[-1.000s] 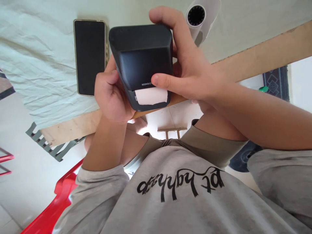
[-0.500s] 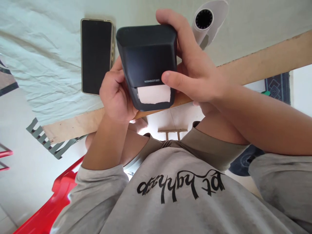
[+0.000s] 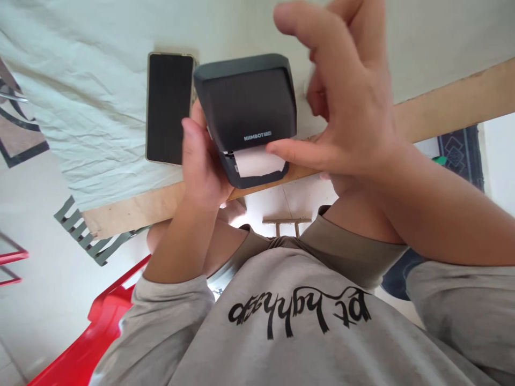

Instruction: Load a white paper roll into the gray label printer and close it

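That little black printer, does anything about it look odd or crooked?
The paper strip poking from the black printer has an uneven, torn-looking edge. Otherwise nothing stands out; the phone lies flat beside it.

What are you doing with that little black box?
A person holds a small black label printer at the table edge. The left hand grips its side. The right hand is open, fingers lifted off the top, with only the thumb touching the white paper strip sticking out of the front slot. A dark phone lies flat beside it on the pale cloth.
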`<action>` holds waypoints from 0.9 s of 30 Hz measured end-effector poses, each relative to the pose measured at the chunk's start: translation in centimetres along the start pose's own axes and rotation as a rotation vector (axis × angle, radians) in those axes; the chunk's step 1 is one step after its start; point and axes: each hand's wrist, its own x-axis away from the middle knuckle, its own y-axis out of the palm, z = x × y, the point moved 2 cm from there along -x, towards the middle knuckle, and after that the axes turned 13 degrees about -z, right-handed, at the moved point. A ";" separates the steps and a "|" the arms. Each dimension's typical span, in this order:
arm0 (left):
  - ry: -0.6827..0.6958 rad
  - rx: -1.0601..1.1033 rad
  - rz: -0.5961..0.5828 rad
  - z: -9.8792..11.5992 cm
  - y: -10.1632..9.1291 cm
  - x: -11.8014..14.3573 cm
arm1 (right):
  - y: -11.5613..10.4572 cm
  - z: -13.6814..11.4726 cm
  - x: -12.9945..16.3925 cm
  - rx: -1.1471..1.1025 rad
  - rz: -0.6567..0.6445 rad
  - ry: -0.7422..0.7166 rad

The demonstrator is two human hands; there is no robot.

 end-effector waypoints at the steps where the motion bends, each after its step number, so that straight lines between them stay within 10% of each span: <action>1: 0.020 -0.014 -0.028 -0.2 0.0 0.0 | -0.2 0.0 0.2 0.002 0.030 0.001; 13: 0.100 -0.052 -0.134 -1.1 -0.9 -0.4 | -0.6 -1.4 -0.2 -0.520 0.373 -0.108; 27: -0.039 -0.278 -0.171 0.3 -0.6 0.3 | 0.7 -1.7 -0.7 0.281 -0.249 0.200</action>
